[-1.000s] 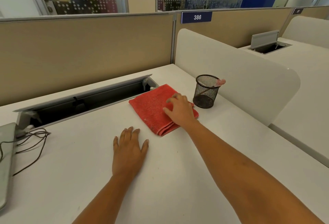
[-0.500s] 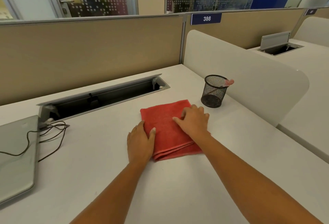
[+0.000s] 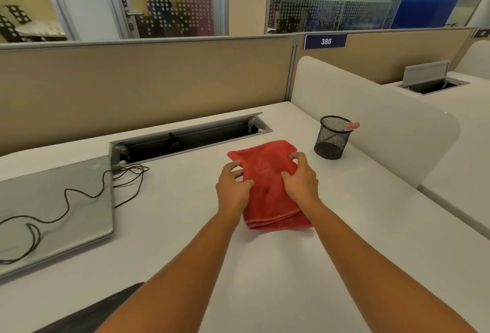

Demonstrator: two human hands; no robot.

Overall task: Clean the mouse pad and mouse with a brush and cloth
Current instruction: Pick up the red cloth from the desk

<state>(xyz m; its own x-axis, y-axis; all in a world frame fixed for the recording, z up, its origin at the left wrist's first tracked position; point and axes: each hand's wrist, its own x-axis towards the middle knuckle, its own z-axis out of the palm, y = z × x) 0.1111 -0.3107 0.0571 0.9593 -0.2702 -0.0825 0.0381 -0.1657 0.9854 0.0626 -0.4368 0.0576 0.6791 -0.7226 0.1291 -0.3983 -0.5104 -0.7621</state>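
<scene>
**Both hands gather the red cloth on the desk**

The red cloth [image 3: 267,189], folded in layers, lies on the white desk [image 3: 185,226] roughly at its middle, with its near edge showing the stacked folds. Its far half is rumpled and lifted slightly where the hands pinch it. The left hand [image 3: 233,187] grips the cloth's left edge, fingers curled over the fabric and thumb pressed in from the near side. The right hand [image 3: 301,179] grips the right side the same way, fingertips bunching the cloth near its far right corner (both hands are closed on fabric, not resting flat).

Just beyond the right hand, apart from the cloth, stands a black mesh pen cup [image 3: 332,138] with something pink [image 3: 352,125] poking over its rim; what it is cannot be told. Behind the cloth an open cable tray [image 3: 191,138] is sunk into the desk. To the left lies a closed grey laptop [image 3: 53,210] with a dark cable [image 3: 69,200] looping across its lid and trailing toward the tray. A white divider [image 3: 371,126] borders the desk on the right, and a tan partition [image 3: 132,83] carrying a blue "386" plate [image 3: 325,41] runs along the back. A dark shape [image 3: 100,309] sits at the near left desk edge, unidentifiable.
</scene>
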